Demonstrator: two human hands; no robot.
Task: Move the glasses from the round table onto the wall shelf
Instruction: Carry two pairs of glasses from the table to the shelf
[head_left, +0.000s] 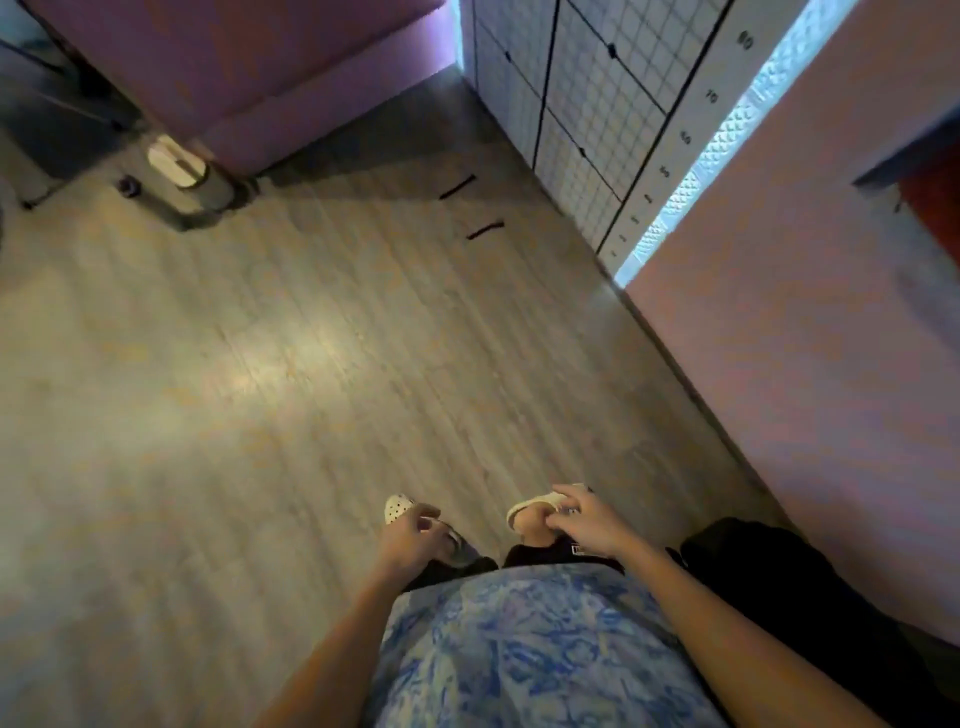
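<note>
Person stands on wood-look floor (260, 364), head cam aimed down. Left hand (410, 535) loosely curled, right hand (582, 519) fingers half bent, both low near front of blue patterned shirt (524, 649); can't tell if either pinches anything, too blurry. Glasses, round table, wall shelf not in view. White perforated clogs (397, 506) just beyond hands. Pink wall (805, 338) right, gridded panel w/ numbers (597, 104) far right.
</note>
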